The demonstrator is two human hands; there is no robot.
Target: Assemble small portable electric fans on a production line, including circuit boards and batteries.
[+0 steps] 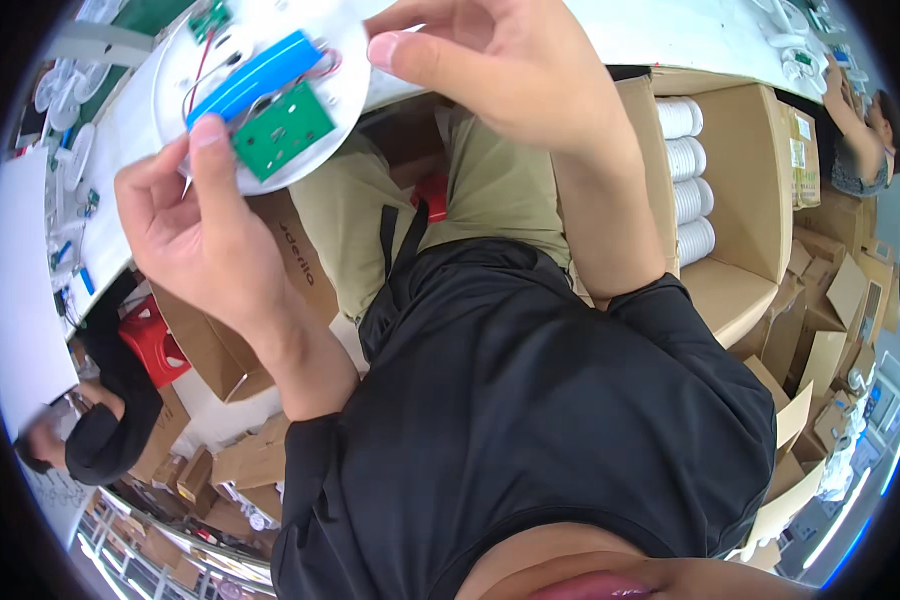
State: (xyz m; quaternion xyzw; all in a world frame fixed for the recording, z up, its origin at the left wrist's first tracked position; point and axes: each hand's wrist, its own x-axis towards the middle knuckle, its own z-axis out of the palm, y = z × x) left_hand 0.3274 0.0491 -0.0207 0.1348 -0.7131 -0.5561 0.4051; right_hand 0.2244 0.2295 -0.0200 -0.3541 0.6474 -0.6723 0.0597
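A round white plastic housing (348, 92) is held up over the table edge, its inner side facing me. Across it lies a blue cylindrical battery (255, 80), with a green circuit board (284, 132) beside it and thin red and dark wires running around. A smaller green board (210, 18) shows near the far rim. My left hand (205, 220) grips the near left rim, thumb over the edge by the battery's end and fingers underneath. At the right rim, my right hand (505, 70) closes with thumb and fingers against the edge; some fingertips are hidden.
On my right, an open carton (735, 170) holds several stacked white round parts (688, 158). The white table (660, 30) carries loose parts at its left. A red stool (155, 345) and one person (115, 430) are at left, another person (858, 150) far right. Cartons surround me.
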